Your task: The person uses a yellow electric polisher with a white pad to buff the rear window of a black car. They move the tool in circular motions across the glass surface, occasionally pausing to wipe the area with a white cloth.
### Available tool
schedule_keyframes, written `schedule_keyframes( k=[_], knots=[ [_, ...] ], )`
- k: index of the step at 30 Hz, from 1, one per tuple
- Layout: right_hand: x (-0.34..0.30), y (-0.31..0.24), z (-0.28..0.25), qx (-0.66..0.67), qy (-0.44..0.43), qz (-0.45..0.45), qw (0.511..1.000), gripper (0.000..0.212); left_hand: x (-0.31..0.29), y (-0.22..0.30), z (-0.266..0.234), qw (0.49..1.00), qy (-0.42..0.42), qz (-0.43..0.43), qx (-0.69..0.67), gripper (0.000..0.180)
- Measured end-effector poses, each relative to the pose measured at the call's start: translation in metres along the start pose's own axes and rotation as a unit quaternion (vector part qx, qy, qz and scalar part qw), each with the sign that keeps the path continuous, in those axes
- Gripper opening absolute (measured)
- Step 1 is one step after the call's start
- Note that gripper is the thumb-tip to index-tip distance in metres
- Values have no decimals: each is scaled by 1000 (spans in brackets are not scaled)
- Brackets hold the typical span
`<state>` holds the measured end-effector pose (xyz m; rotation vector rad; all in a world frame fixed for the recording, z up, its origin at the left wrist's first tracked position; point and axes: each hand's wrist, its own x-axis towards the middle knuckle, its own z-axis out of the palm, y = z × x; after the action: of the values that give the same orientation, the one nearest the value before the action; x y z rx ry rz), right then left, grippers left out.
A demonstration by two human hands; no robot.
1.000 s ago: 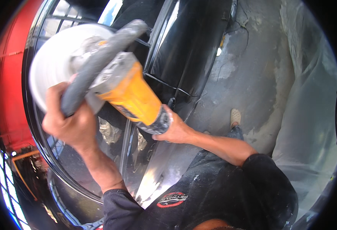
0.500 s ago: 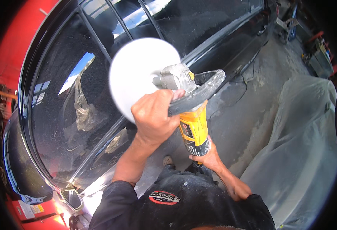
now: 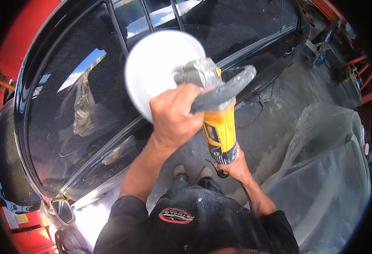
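A yellow and black polisher point(image 3: 221, 132) is held between my two hands. My left hand point(image 3: 175, 116) is closed round the left side of its black loop handle point(image 3: 232, 88), close to the grey metal head point(image 3: 199, 73). Lower down, my right hand point(image 3: 237, 166) wraps the rear of the body, its fingers partly hidden behind it. The round white pad point(image 3: 160, 63) looks smooth and blurred, as if spinning. It faces the side windows of a black car point(image 3: 109, 144); whether it touches the surface, I cannot tell.
A side mirror point(image 3: 63, 211) juts out at the lower left. Clear plastic sheeting point(image 3: 326, 169) drapes over something on the right. A dark cord point(image 3: 258, 111) trails on the dusty concrete floor point(image 3: 275, 127). Red equipment and a metal stand point(image 3: 319, 50) occupy the far right.
The view has shifted a little, and both my shoes now show below. The polisher and both hands sit slightly farther right in the picture, with the same grips.
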<state>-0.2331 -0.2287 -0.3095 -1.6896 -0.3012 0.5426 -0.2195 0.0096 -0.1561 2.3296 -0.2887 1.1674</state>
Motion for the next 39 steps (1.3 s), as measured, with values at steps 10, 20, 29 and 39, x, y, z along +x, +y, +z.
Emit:
schedule_keyframes(
  k=[10,20,29,39],
  knots=[
    [-66,34,8,17,40,106,993,84,-73,0,35,991,-26,-79,-110,16],
    [-25,-58,14,-26,78,36,996,78,37,-18,-8,987,88,46,-129,15],
    [4,-116,12,-8,89,17,996,77,92,-22,-28,983,147,73,-87,14],
    [-62,28,5,-38,61,72,995,74,-64,-7,28,990,9,-63,-129,16]
  ],
)
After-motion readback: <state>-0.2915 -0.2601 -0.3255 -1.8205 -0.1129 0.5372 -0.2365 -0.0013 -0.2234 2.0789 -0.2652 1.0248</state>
